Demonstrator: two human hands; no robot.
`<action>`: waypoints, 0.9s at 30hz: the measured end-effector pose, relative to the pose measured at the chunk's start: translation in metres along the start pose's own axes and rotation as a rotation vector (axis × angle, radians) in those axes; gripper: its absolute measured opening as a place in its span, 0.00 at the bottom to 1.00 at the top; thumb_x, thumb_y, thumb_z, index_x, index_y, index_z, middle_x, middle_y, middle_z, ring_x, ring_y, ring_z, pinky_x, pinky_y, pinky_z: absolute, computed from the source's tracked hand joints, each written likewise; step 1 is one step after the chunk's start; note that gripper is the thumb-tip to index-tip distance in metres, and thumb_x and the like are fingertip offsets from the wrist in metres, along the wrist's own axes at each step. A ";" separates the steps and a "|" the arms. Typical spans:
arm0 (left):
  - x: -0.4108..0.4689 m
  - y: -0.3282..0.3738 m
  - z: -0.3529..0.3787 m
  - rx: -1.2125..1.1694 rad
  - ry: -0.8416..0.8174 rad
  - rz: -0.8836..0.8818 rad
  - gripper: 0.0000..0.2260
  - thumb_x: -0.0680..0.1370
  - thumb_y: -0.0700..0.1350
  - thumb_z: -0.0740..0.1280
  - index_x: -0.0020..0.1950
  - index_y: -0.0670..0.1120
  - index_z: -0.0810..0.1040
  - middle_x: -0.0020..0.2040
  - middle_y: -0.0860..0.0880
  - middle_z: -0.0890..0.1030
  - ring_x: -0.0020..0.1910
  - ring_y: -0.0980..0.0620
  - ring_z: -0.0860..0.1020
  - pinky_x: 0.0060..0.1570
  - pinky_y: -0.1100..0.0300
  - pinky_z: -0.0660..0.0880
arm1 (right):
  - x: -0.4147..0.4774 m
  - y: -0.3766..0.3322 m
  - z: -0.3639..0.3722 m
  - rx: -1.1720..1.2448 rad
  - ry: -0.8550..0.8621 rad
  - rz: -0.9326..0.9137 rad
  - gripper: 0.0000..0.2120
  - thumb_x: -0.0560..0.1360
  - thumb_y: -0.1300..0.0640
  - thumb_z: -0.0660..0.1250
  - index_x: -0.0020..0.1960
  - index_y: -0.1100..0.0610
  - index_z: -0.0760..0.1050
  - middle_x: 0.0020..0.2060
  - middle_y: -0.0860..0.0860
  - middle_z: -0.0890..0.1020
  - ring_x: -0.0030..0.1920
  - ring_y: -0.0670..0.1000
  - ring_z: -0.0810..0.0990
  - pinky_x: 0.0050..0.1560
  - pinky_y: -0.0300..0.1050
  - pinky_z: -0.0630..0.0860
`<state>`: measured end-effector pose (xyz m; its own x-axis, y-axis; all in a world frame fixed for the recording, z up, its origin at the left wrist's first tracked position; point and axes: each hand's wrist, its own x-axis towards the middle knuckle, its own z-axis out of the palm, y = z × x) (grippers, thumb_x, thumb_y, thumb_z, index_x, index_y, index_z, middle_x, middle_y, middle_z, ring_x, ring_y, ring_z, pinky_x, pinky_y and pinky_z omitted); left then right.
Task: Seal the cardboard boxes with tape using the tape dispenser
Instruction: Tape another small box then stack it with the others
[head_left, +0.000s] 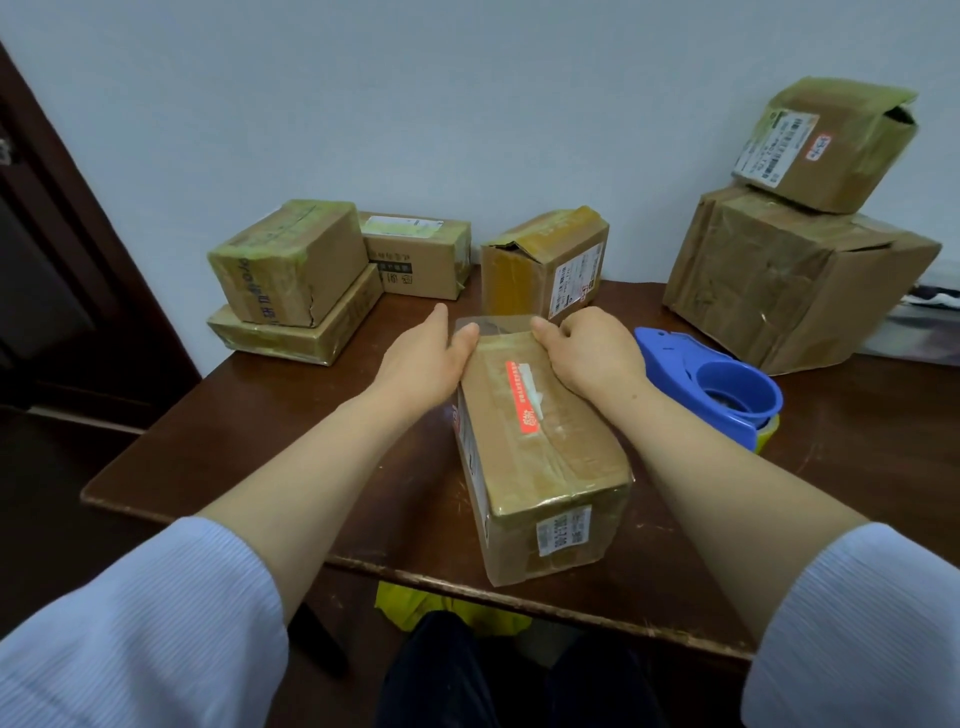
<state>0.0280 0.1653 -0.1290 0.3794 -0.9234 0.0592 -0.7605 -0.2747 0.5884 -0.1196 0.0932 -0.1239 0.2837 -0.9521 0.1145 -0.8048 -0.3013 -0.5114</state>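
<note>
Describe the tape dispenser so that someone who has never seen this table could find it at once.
Start at the dark wooden table. Right of the long box at its near edge lies the tape dispenser. It alone is bright blue plastic; everything around it is brown cardboard.

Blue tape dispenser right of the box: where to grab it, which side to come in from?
Likely the round ring end of the tape dispenser, nearest the camera, taken by the right hand from above-right. That side is free; the tapered nose points away and left, toward the box, and looks like the cutter end.
</note>
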 end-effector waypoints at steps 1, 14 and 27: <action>-0.002 -0.001 0.001 -0.048 0.008 0.009 0.26 0.84 0.52 0.52 0.79 0.42 0.52 0.77 0.43 0.60 0.75 0.45 0.60 0.70 0.56 0.59 | -0.001 0.000 0.000 0.018 0.016 -0.007 0.23 0.80 0.45 0.56 0.31 0.56 0.64 0.28 0.50 0.69 0.32 0.52 0.70 0.28 0.44 0.60; -0.020 -0.002 -0.008 -0.338 0.234 -0.038 0.13 0.79 0.54 0.65 0.51 0.48 0.84 0.49 0.50 0.83 0.52 0.49 0.79 0.54 0.47 0.77 | -0.013 0.001 -0.005 0.382 -0.082 0.092 0.24 0.72 0.43 0.70 0.44 0.66 0.82 0.40 0.59 0.84 0.41 0.57 0.82 0.46 0.52 0.79; -0.016 0.030 0.010 -1.085 -0.152 -0.371 0.23 0.68 0.63 0.73 0.46 0.43 0.82 0.36 0.49 0.85 0.34 0.52 0.84 0.34 0.61 0.78 | -0.034 0.025 -0.013 1.041 -0.269 0.378 0.07 0.75 0.56 0.70 0.43 0.60 0.80 0.29 0.54 0.83 0.27 0.50 0.82 0.32 0.46 0.81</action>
<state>-0.0062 0.1690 -0.1201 0.3612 -0.8772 -0.3163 0.2645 -0.2289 0.9368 -0.1559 0.1174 -0.1293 0.3184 -0.8926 -0.3191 -0.0747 0.3119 -0.9472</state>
